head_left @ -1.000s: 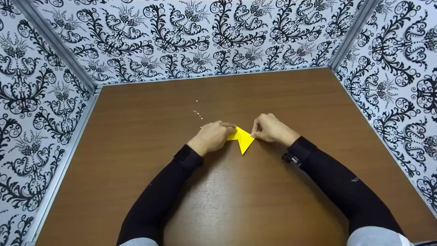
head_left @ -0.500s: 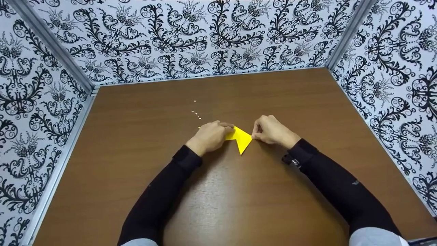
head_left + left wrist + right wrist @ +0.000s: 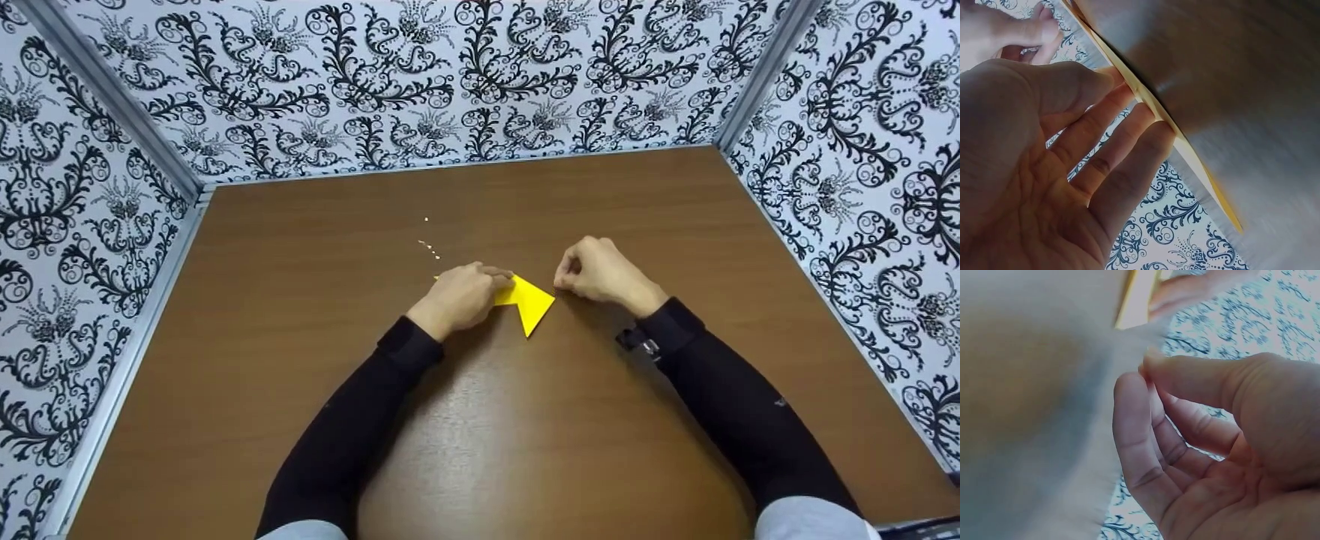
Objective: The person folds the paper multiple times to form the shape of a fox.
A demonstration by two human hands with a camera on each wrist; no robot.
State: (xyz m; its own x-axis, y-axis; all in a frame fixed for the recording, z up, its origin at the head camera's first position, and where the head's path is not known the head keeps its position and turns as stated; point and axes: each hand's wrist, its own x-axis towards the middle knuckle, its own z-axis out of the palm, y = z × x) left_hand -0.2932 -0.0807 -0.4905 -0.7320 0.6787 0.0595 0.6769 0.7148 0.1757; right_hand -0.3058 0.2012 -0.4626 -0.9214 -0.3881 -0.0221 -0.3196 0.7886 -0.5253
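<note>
A folded piece of yellow paper (image 3: 534, 301) lies on the table, two pointed corners showing to the right of my left hand (image 3: 461, 296). That hand rests across the paper and covers its middle. In the left wrist view, the fingers (image 3: 1134, 163) are nearly straight, their tips pressing on the thin paper edge (image 3: 1199, 163). My right hand (image 3: 604, 271) is just beyond the paper's right corner, apart from it. Its thumb and fingers (image 3: 1133, 410) are curled with the tips together. I see nothing clearly between them; a tiny scrap could be hidden there.
Several tiny pale scraps (image 3: 430, 249) lie on the brown tabletop (image 3: 450, 420) beyond the left hand. Patterned black-and-white walls (image 3: 375, 75) with grey metal corner posts (image 3: 769, 75) enclose the table at the back and both sides.
The right fingers, earlier pinching the paper's right corner, have come off it and moved slightly up and away. The left hand and the paper stay in place.
</note>
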